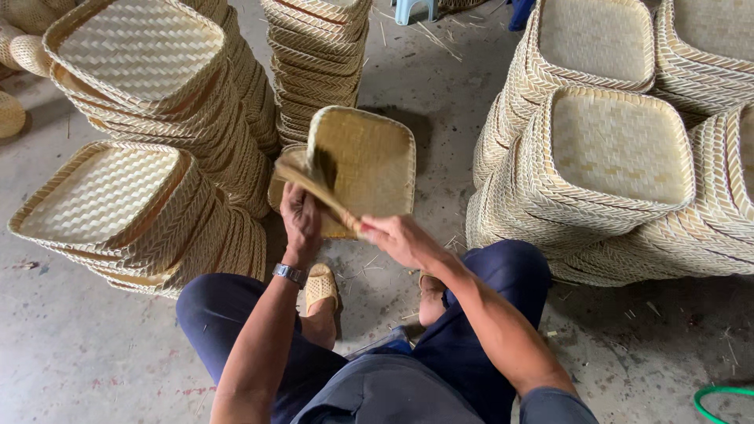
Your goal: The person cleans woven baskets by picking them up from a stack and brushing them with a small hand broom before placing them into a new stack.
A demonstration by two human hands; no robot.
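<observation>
I sit on the floor with a square woven bamboo tray [369,161] tilted up in front of me. My left hand [300,220] grips its near left edge. My right hand [402,238] holds the handle end of a small straw brush [314,184], whose head lies against the tray's left rim. Both hands are closed on what they hold. A second tray [284,182] lies flat on the floor under the tilted one.
Tall stacks of woven trays [149,110] stand to the left, more stacks [318,55] straight ahead and large piles [605,157] to the right. A green hose [719,396] curls at the bottom right. Concrete floor with straw scraps.
</observation>
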